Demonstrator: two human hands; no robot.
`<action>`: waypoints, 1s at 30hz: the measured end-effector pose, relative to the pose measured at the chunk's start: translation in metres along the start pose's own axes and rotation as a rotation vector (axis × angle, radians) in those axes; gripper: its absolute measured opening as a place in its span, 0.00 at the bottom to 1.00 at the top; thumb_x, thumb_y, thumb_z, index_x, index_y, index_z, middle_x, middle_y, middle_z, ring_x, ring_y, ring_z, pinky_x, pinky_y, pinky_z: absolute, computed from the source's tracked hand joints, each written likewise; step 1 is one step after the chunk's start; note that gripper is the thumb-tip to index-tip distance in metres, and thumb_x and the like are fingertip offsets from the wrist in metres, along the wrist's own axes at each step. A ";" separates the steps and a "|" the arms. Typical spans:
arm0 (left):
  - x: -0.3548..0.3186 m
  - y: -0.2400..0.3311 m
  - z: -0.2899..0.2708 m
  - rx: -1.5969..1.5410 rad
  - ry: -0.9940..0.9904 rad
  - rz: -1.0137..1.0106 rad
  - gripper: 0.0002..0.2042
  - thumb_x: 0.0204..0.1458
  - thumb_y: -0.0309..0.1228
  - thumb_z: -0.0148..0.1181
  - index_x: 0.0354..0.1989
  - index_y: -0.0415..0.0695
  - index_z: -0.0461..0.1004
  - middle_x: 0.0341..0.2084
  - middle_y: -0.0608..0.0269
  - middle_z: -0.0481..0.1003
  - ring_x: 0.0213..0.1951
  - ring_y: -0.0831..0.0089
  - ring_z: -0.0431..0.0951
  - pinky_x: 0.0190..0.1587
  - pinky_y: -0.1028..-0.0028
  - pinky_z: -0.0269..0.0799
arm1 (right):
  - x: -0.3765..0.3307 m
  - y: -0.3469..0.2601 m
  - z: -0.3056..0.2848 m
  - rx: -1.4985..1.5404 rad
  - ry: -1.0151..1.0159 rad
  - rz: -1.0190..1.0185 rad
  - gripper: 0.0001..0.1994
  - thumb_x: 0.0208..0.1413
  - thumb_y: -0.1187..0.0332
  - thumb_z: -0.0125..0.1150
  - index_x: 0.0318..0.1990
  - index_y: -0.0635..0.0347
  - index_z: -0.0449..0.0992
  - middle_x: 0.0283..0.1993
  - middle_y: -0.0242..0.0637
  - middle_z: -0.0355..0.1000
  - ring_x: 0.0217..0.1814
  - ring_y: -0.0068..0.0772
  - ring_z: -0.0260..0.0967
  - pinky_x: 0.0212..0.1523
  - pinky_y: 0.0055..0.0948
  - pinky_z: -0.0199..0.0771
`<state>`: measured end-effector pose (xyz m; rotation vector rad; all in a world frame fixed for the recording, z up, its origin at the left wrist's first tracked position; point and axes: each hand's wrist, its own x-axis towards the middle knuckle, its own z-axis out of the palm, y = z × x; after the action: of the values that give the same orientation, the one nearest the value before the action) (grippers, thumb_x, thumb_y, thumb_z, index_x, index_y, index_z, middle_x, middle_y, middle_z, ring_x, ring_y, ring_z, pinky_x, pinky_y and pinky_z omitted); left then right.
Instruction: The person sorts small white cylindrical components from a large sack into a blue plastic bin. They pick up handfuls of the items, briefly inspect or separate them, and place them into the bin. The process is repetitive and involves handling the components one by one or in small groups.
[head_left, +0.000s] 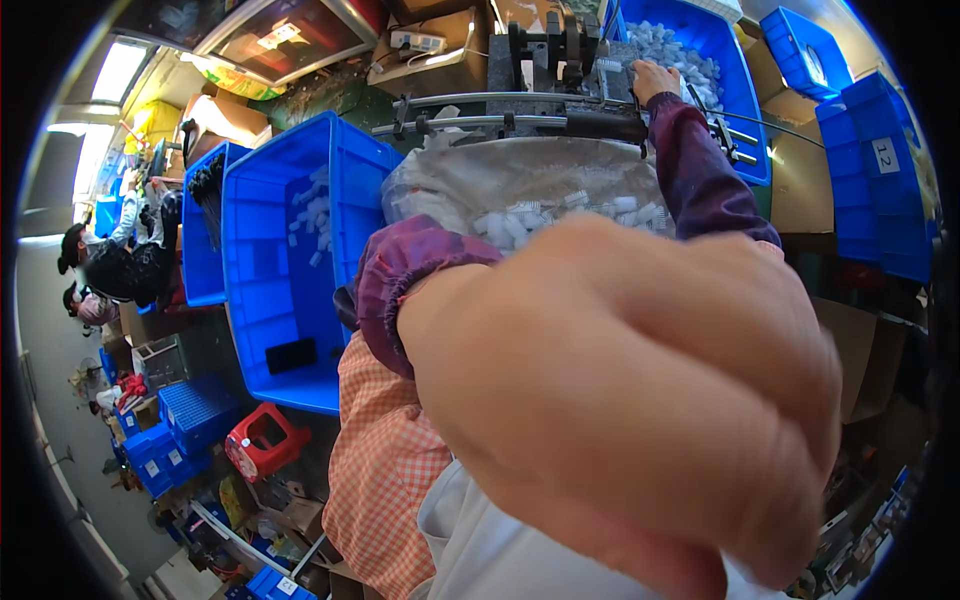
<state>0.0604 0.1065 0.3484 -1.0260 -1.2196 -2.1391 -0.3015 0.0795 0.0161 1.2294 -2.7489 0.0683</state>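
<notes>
Head view — left hand (pixel 620 400): near, blurred, fingers curled, contents cannot be told. Right hand (pixel 655 80): far, beside metal machine (pixel 572 50) and blue bin (pixel 742 100) of white plastic pieces (pixel 665 45) — grip unclear. More pieces: plastic sheeting (pixel 430 185), centre.

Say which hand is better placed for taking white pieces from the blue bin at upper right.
Likely the right hand: it's beside those white plastic pieces; the left hand is well back from them.

This is a workshop — blue bins (pixel 741 110), metal machine (pixel 567 62).
</notes>
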 end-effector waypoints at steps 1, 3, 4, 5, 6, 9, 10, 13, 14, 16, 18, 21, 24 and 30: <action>0.001 -0.001 0.003 -0.005 -0.006 -0.001 0.16 0.55 0.33 0.42 0.17 0.43 0.70 0.15 0.59 0.69 0.18 0.68 0.67 0.38 0.57 0.70 | 0.002 0.000 -0.006 -0.036 -0.004 -0.021 0.10 0.49 0.70 0.48 0.39 0.50 0.72 0.42 0.36 0.73 0.47 0.38 0.69 0.52 0.44 0.55; 0.002 -0.002 0.006 -0.006 -0.012 -0.005 0.15 0.55 0.33 0.43 0.19 0.42 0.70 0.16 0.59 0.70 0.18 0.69 0.67 0.38 0.58 0.70 | 0.004 0.000 -0.019 -0.111 -0.012 -0.061 0.10 0.48 0.71 0.48 0.38 0.50 0.71 0.41 0.37 0.73 0.46 0.38 0.70 0.50 0.41 0.57; 0.002 -0.002 0.006 -0.010 -0.012 -0.007 0.15 0.55 0.32 0.43 0.19 0.42 0.70 0.16 0.59 0.70 0.19 0.69 0.67 0.38 0.59 0.70 | 0.002 -0.002 -0.026 -0.157 0.001 -0.091 0.10 0.47 0.72 0.49 0.37 0.49 0.71 0.40 0.38 0.73 0.45 0.38 0.71 0.48 0.39 0.58; 0.002 -0.001 0.005 -0.012 -0.014 -0.010 0.14 0.55 0.32 0.43 0.20 0.42 0.71 0.16 0.59 0.70 0.19 0.70 0.67 0.38 0.59 0.70 | 0.002 0.000 -0.029 -0.160 0.027 -0.063 0.10 0.47 0.72 0.48 0.37 0.49 0.71 0.40 0.38 0.73 0.44 0.38 0.71 0.47 0.39 0.58; 0.002 0.000 0.004 -0.017 -0.016 -0.012 0.13 0.54 0.32 0.44 0.21 0.42 0.71 0.17 0.59 0.70 0.19 0.70 0.67 0.38 0.60 0.70 | 0.001 0.006 -0.030 -0.165 0.053 -0.033 0.10 0.47 0.72 0.48 0.37 0.49 0.71 0.39 0.38 0.73 0.43 0.38 0.71 0.47 0.39 0.59; 0.000 0.000 0.006 -0.014 -0.021 -0.019 0.12 0.54 0.32 0.44 0.23 0.41 0.71 0.18 0.59 0.70 0.20 0.71 0.67 0.38 0.61 0.69 | 0.001 0.026 -0.041 -0.147 0.066 0.179 0.11 0.48 0.69 0.46 0.39 0.47 0.71 0.41 0.38 0.73 0.45 0.37 0.71 0.46 0.41 0.60; 0.000 0.000 0.006 -0.022 -0.027 -0.023 0.12 0.54 0.32 0.45 0.23 0.41 0.71 0.18 0.59 0.70 0.20 0.71 0.67 0.38 0.62 0.69 | 0.003 0.048 -0.039 -0.140 0.036 0.287 0.12 0.47 0.68 0.46 0.40 0.47 0.71 0.42 0.38 0.73 0.47 0.37 0.70 0.46 0.42 0.61; -0.005 0.000 0.004 -0.003 -0.025 -0.023 0.10 0.53 0.31 0.45 0.25 0.41 0.71 0.19 0.59 0.71 0.21 0.72 0.68 0.38 0.63 0.69 | 0.000 0.079 -0.031 -0.120 0.084 0.534 0.17 0.48 0.61 0.49 0.48 0.46 0.70 0.52 0.41 0.66 0.52 0.41 0.67 0.53 0.45 0.55; -0.004 0.004 0.004 0.002 -0.022 -0.016 0.10 0.53 0.31 0.46 0.26 0.40 0.71 0.19 0.59 0.71 0.21 0.72 0.68 0.38 0.64 0.69 | -0.012 0.087 -0.029 -0.115 0.150 0.578 0.18 0.48 0.60 0.50 0.49 0.45 0.69 0.55 0.41 0.63 0.54 0.41 0.66 0.53 0.45 0.54; -0.005 0.009 0.004 0.006 -0.013 -0.002 0.09 0.53 0.31 0.46 0.27 0.40 0.71 0.20 0.59 0.71 0.22 0.72 0.68 0.38 0.65 0.69 | -0.030 0.093 -0.031 -0.112 0.197 0.610 0.21 0.48 0.57 0.51 0.52 0.45 0.67 0.59 0.41 0.58 0.57 0.40 0.62 0.54 0.45 0.53; -0.010 0.016 0.007 0.005 -0.004 0.011 0.09 0.53 0.31 0.47 0.29 0.40 0.71 0.21 0.59 0.71 0.22 0.73 0.68 0.38 0.66 0.68 | -0.043 0.091 -0.034 -0.117 0.158 0.583 0.24 0.49 0.54 0.52 0.55 0.44 0.65 0.62 0.40 0.54 0.59 0.39 0.59 0.55 0.44 0.52; -0.009 0.021 0.005 0.001 -0.010 0.019 0.08 0.52 0.30 0.47 0.31 0.39 0.71 0.22 0.58 0.72 0.23 0.74 0.68 0.37 0.67 0.68 | -0.067 0.101 -0.028 -0.042 0.224 0.497 0.24 0.48 0.53 0.53 0.55 0.44 0.65 0.61 0.37 0.56 0.60 0.38 0.58 0.55 0.45 0.51; -0.009 0.022 0.002 0.104 0.018 0.029 0.08 0.52 0.30 0.48 0.33 0.39 0.71 0.23 0.58 0.72 0.24 0.75 0.68 0.37 0.69 0.68 | -0.087 0.096 -0.033 0.066 0.358 0.334 0.22 0.47 0.55 0.55 0.51 0.47 0.69 0.55 0.36 0.63 0.57 0.34 0.62 0.51 0.41 0.58; -0.067 -0.015 -0.066 0.854 0.319 -0.232 0.09 0.51 0.29 0.50 0.37 0.38 0.72 0.25 0.58 0.73 0.26 0.76 0.69 0.37 0.72 0.67 | -0.134 0.024 -0.059 0.752 0.141 0.044 0.13 0.50 0.66 0.56 0.43 0.59 0.72 0.34 0.39 0.73 0.34 0.37 0.71 0.37 0.29 0.69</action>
<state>0.0657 0.0591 0.2661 -0.1744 -1.8771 -1.5472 -0.2251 0.2001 0.0563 1.2169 -2.6874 1.2298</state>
